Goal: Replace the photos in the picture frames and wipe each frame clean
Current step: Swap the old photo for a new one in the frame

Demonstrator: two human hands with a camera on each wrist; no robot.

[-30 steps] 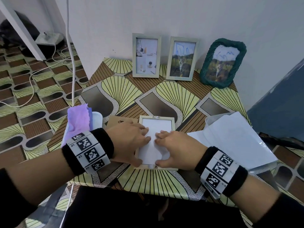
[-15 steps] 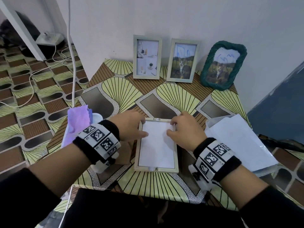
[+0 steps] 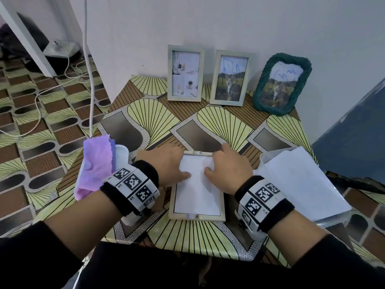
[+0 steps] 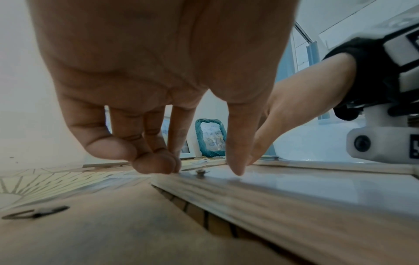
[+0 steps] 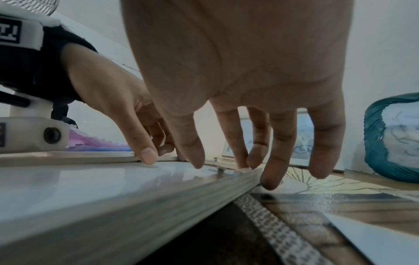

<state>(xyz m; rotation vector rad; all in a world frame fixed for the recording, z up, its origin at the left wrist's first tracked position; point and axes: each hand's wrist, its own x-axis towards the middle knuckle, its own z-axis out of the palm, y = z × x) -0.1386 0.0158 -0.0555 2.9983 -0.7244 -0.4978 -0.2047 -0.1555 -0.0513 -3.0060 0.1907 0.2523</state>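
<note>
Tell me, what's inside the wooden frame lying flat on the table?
A white sheet fills the flat frame, with both hands' fingertips pressing it. Any picture would be on its hidden underside.

Both hands [image 3: 195, 170] slid up to the frame's [image 3: 196, 215] far end.

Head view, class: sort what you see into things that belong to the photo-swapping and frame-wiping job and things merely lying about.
Belonging to the job:
pale wooden frame lying face down
left hand
right hand
purple wiping cloth
white paper sheets
three upright frames, e.g. green woven frame

Lying about:
white cables on the floor
</note>
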